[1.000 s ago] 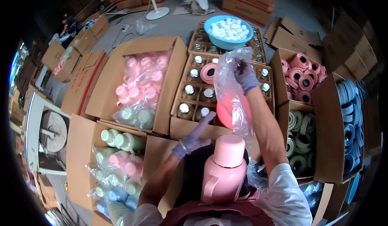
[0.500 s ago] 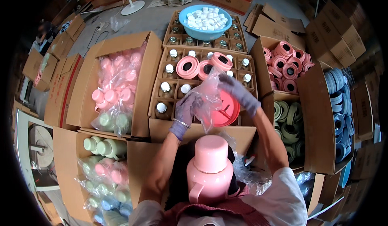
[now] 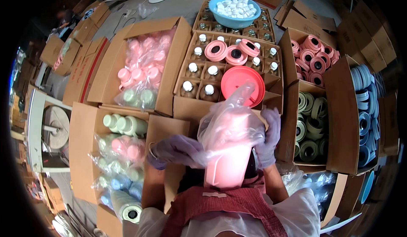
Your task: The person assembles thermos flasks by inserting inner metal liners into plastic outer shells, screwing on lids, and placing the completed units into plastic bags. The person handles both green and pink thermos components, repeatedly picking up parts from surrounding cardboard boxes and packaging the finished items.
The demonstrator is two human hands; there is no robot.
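A pink thermos flask (image 3: 227,169) stands against my apron, its upper part inside a clear plastic bag (image 3: 224,124). My left hand (image 3: 178,151), in a purple-grey glove, pinches the bag's edge at the flask's left side. At the right side my right hand (image 3: 268,139), gloved alike, has its fingers closed on the other edge of the bag. The bag's tip rises toward a red round plastic piece (image 3: 243,82), which lies on a divided carton (image 3: 186,105) of glass liners with white caps (image 3: 213,70).
Beyond the red piece lie pink rings (image 3: 216,50) and a blue basin (image 3: 235,21) of white caps. Bagged pink flasks (image 3: 146,54) fill a carton on the left, green and pink ones (image 3: 127,145) another. Cartons of pink (image 3: 316,65), green (image 3: 311,122) and blue rings (image 3: 365,109) stand right.
Both hands have come back toward me from above the divided carton. The clear bag, crumpled before, is now spread over the pink flask's top. The whole view has shifted.
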